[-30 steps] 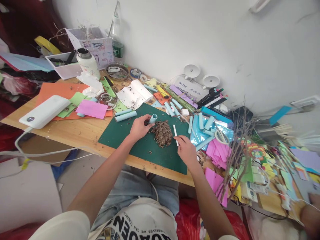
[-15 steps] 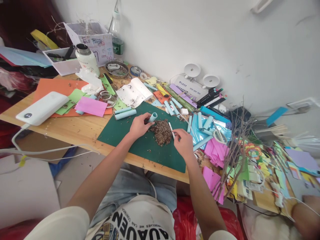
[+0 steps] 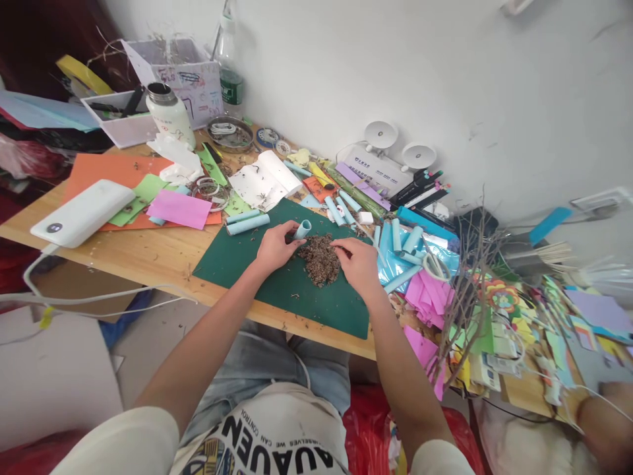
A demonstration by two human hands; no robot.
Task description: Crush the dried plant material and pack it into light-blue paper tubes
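My left hand (image 3: 275,247) is closed round a short light-blue paper tube (image 3: 302,229), held tilted with its open end up. Just right of it, a heap of brown crumbly bits (image 3: 320,260) lies on the dark green cutting mat (image 3: 287,297). At the heap's right edge my right hand (image 3: 355,262) has its fingers pinched together; what is between them is hidden. Two more light-blue tubes (image 3: 248,224) lie on the mat's left part, behind my left hand.
Behind the mat are more blue tubes (image 3: 335,211) and a white sheet (image 3: 264,179). A power bank (image 3: 83,210) lies at the left, near an open bottle (image 3: 171,115). Dry twigs (image 3: 467,297) and pink paper (image 3: 429,297) crowd the right side.
My right hand has moved a little left and away from me, to the heap's edge. The thin white stick seen in its fingers is now out of sight. My left hand still holds the tube.
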